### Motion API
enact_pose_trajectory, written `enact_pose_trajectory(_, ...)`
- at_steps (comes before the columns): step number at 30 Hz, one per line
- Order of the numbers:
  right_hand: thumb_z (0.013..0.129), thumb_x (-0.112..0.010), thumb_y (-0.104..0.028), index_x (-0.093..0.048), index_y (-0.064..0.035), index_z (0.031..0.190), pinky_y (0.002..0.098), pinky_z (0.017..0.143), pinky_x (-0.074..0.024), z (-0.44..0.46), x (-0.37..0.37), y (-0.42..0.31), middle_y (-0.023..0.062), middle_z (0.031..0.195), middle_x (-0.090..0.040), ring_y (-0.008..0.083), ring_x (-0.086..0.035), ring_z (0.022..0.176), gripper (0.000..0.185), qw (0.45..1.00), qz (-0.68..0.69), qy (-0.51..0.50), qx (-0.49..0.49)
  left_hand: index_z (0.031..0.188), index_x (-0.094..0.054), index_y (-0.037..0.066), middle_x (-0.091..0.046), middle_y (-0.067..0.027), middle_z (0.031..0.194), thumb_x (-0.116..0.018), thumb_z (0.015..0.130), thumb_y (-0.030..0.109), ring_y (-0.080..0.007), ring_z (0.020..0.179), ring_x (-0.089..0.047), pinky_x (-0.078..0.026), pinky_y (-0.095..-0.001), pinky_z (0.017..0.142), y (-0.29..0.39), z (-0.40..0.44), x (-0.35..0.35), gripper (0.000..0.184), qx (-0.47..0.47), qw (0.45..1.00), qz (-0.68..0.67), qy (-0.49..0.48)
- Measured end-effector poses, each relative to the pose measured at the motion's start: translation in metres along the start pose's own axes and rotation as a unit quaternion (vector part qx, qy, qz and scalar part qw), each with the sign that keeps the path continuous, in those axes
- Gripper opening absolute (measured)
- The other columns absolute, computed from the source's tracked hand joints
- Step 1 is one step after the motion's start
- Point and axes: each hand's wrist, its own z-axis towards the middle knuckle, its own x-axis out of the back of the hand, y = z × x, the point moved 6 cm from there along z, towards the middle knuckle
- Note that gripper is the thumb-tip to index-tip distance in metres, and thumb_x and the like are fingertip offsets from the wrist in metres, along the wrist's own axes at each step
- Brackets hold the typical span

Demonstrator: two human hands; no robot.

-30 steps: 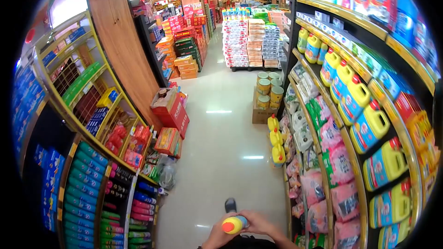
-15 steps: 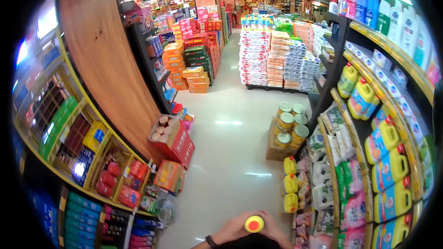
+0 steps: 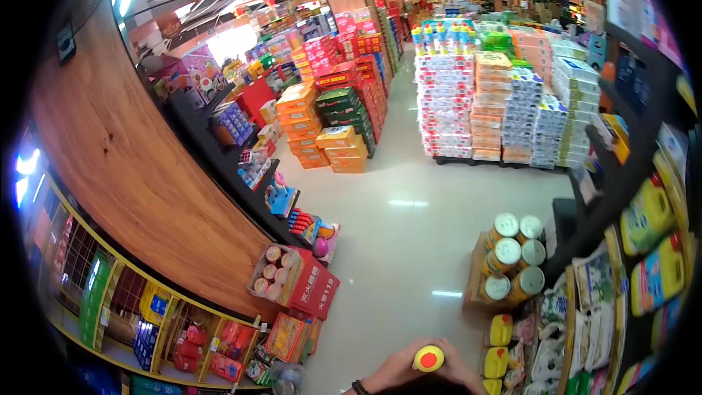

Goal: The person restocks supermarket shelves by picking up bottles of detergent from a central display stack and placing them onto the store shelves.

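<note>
At the bottom of the head view, a yellow bottle with a red cap [image 3: 428,358] is seen from above. My left hand [image 3: 398,366] wraps its left side, with a dark bracelet at the wrist. Against the bottle's right side my right hand [image 3: 457,367] is closed too. The lower part of the bottle is hidden beneath its top and my hands.
Stacked paper packs [image 3: 444,102] stand ahead on a low dark base. To the right are a carton of cans [image 3: 477,278] and yellow jugs [image 3: 496,360] by a shelf. At left are a red box [image 3: 314,285], a wooden pillar [image 3: 139,153] and orange cartons [image 3: 298,121].
The view has moved forward along the aisle and turned, bringing the stacks and can carton closer. The bottle stays between my hands, now more upright, with its cap facing the camera.
</note>
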Motion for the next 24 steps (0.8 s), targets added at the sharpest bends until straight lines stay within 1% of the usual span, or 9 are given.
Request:
enact_pose_trajectory(4,0.072,-0.085,-0.016,-0.055,-0.0048,0.13,0.045,0.1,-0.0494,0.12,0.045,0.017,0.0187,0.125,-0.059,0.0402,-0.059,0.117,0.067,0.999,-0.006,-0.045,0.027,0.139,-0.052,0.013,-0.062,-0.0135,0.131,-0.081,0.083,0.015,-0.0375,0.115,-0.063,-0.055,-0.042,0.092,-0.024,0.096,0.053,0.063,0.004,0.997,-0.011,0.076)
enact_pose_trajectory(6,0.074,-0.084,-0.014,-0.055,-0.0048,0.13,0.0436,0.103,-0.0475,0.183,0.067,0.01,0.0195,0.126,-0.057,0.0402,-0.057,0.118,0.064,0.996,0.003,-0.078,0.031,0.139,-0.052,0.013,-0.063,-0.0133,0.13,-0.082,0.082,0.016,-0.0375,0.116,-0.063,-0.055,-0.0425,0.093,-0.048,0.141,0.077,0.064,-0.002,0.995,-0.002,0.1)
enact_pose_trajectory(10,0.075,-0.084,-0.014,-0.054,-0.0037,0.13,0.0425,0.104,-0.0468,0.294,0.087,0.052,0.0201,0.127,-0.054,0.0399,-0.055,0.121,0.063,0.991,-0.015,-0.135,0.007,0.139,-0.051,0.013,-0.062,-0.013,0.132,-0.083,0.084,0.021,-0.0352,0.119,-0.062,-0.054,-0.0421,0.095,-0.11,0.233,0.116,0.065,0.059,0.995,-0.039,0.073)
enact_pose_trajectory(11,0.075,-0.085,-0.015,-0.054,-0.0024,0.13,0.0416,0.103,-0.0468,0.322,0.092,0.062,0.0194,0.127,-0.053,0.0389,-0.055,0.12,0.064,0.99,-0.027,-0.135,0.018,0.139,-0.051,0.013,-0.062,-0.0128,0.132,-0.083,0.084,0.022,-0.0346,0.12,-0.062,-0.054,-0.0419,0.095,-0.128,0.26,0.127,0.064,0.071,0.993,-0.071,0.061)
enact_pose_trajectory(14,0.072,-0.089,-0.02,-0.056,-0.0079,0.13,0.0416,0.098,-0.0499,0.399,0.089,0.139,0.0174,0.123,-0.053,0.0367,-0.058,0.114,0.069,0.993,-0.049,-0.103,-0.006,0.14,-0.051,0.013,-0.063,-0.013,0.132,-0.082,0.086,0.026,-0.0335,0.118,-0.063,-0.054,-0.0414,0.097,-0.17,0.337,0.168,0.064,0.066,0.99,-0.117,0.05)
enact_pose_trajectory(18,0.07,-0.09,-0.018,-0.055,-0.0075,0.132,0.0404,0.099,-0.0491,0.522,0.129,0.133,0.0175,0.121,-0.052,0.0362,-0.057,0.114,0.071,0.995,-0.02,-0.097,-0.016,0.14,-0.051,0.012,-0.064,-0.0133,0.131,-0.081,0.087,0.027,-0.0329,0.116,-0.065,-0.053,-0.0401,0.097,-0.192,0.442,0.238,0.063,0.061,0.99,-0.119,0.045)
enact_pose_trajectory(19,0.071,-0.087,-0.014,-0.055,-0.0072,0.131,0.0406,0.099,-0.0491,0.554,0.14,0.127,0.0168,0.122,-0.052,0.0362,-0.057,0.115,0.069,0.995,-0.04,-0.092,0.006,0.14,-0.051,0.012,-0.064,-0.0131,0.13,-0.081,0.087,0.024,-0.0322,0.118,-0.064,-0.053,-0.039,0.097,-0.194,0.466,0.26,0.061,0.042,0.99,-0.122,0.052)
enact_pose_trajectory(22,0.071,-0.086,-0.011,-0.056,-0.007,0.13,0.0406,0.099,-0.049,0.645,0.173,0.106,0.0163,0.123,-0.053,0.0367,-0.056,0.116,0.067,0.996,-0.047,-0.08,-0.004,0.14,-0.051,0.012,-0.064,-0.0122,0.129,-0.08,0.087,0.02,-0.0318,0.118,-0.064,-0.053,-0.0385,0.097,-0.216,0.537,0.307,0.06,0.002,0.991,-0.121,0.059)
enact_pose_trajectory(24,0.069,-0.086,-0.011,-0.056,-0.0069,0.129,0.0408,0.1,-0.0487,0.7,0.181,0.116,0.0158,0.125,-0.053,0.0372,-0.056,0.117,0.067,0.997,-0.041,-0.071,0.012,0.14,-0.051,0.012,-0.064,-0.0122,0.129,-0.081,0.086,0.017,-0.0316,0.116,-0.064,-0.053,-0.0382,0.098,-0.226,0.583,0.339,0.061,-0.021,0.992,-0.092,0.083)
